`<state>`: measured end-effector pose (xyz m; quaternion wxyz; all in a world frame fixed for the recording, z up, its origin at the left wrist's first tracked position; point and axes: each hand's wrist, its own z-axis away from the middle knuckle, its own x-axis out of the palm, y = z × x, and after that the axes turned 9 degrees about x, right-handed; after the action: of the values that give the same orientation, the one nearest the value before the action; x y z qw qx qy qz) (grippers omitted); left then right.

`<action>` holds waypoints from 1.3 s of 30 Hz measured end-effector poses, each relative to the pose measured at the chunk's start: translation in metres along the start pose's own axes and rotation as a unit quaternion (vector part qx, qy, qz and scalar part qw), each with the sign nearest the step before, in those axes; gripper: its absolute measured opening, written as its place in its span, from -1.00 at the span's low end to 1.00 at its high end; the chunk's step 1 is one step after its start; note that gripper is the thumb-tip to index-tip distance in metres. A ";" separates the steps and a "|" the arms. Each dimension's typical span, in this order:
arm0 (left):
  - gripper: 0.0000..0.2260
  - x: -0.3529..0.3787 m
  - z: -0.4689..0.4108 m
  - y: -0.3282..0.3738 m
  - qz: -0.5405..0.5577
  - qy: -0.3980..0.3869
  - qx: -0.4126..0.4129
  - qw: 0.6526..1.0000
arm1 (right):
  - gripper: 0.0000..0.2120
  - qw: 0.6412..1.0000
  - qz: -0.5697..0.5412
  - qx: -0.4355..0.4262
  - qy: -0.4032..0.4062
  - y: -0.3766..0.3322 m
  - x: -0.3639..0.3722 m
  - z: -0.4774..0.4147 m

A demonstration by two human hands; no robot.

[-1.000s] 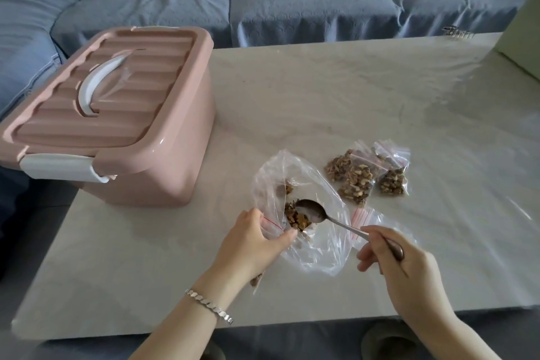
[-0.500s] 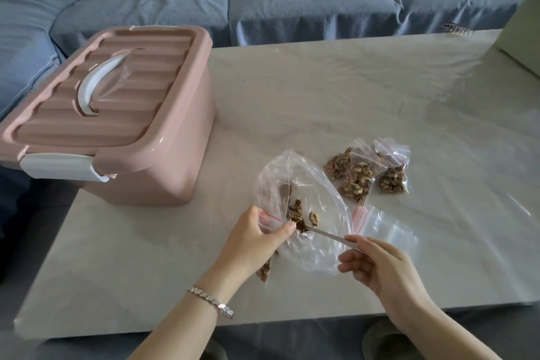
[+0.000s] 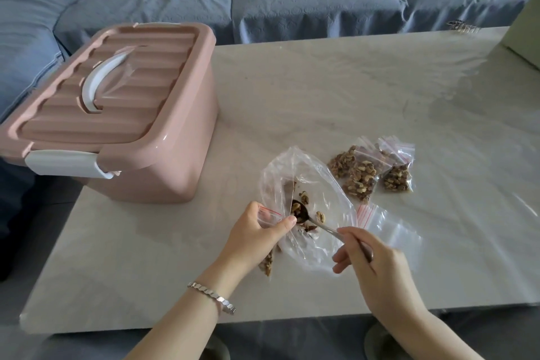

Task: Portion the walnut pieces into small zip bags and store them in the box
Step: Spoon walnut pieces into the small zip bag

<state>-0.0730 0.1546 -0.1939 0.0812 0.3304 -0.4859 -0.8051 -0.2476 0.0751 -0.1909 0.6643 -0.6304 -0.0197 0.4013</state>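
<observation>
1. The left hand (image 3: 257,231) pinches the top of a small zip bag (image 3: 267,213) between thumb and fingers. I think this keeps its mouth open for the spoon. Some walnut pieces (image 3: 266,264) already hang in it under the hand.
2. The right hand (image 3: 377,269) curls its fingers round the handle of the spoon (image 3: 321,226). The spoon's bowl sits inside the big clear bag (image 3: 306,172), right by the small bag's mouth.
3. The big clear bag holds only a few walnut pieces, so the scooping looks nearly done.
4. At 2 o'clock from the big bag lie the filled small bags (image 3: 365,172). At 4 o'clock lies an empty zip bag (image 3: 380,222).
5. The pink box (image 3: 163,161) sits at 10 o'clock on the table (image 3: 321,90), with its lid shut. No bags can go in until it is opened.
</observation>
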 end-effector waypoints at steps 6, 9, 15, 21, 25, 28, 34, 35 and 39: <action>-0.66 0.000 -0.003 -0.001 0.014 0.002 0.003 1.000 | -0.81 0.941 -0.273 0.197 -0.006 -0.001 0.007 -0.009; -0.68 0.000 -0.002 0.000 0.012 -0.005 0.006 1.000 | -0.82 0.897 -0.360 0.255 -0.019 -0.003 0.006 -0.010; -0.68 -0.010 -0.003 0.002 -0.002 0.016 0.011 1.000 | -0.81 0.879 -0.396 0.265 -0.022 -0.003 -0.012 -0.018; -0.63 -0.023 0.008 0.015 -0.180 0.136 0.143 0.964 | -0.79 0.922 -0.328 0.206 -0.001 -0.006 -0.052 -0.022; -0.65 -0.022 0.010 0.032 -0.179 0.115 0.216 0.953 | -0.59 0.942 -0.303 0.142 -0.012 -0.038 -0.078 -0.021; -0.68 -0.015 0.009 0.041 -0.162 0.060 0.212 0.962 | -0.72 0.947 -0.297 0.119 -0.021 -0.062 -0.092 -0.026; -0.69 -0.003 0.005 0.055 -0.109 0.030 0.221 0.969 | -0.73 0.978 -0.181 0.087 -0.054 -0.101 -0.107 -0.038; -0.69 -0.002 0.005 0.057 -0.092 0.030 0.219 0.971 | -0.72 0.982 -0.161 0.080 -0.060 -0.107 -0.107 -0.038; -0.69 0.001 0.007 0.062 -0.040 0.018 0.215 0.976 | -0.71 0.994 -0.089 0.025 -0.059 -0.125 -0.098 -0.034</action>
<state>-0.0899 0.1271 -0.1403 -0.0150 0.3733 -0.6327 -0.6783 -0.2325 0.0072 -0.0444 0.7108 -0.5844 -0.1046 0.3771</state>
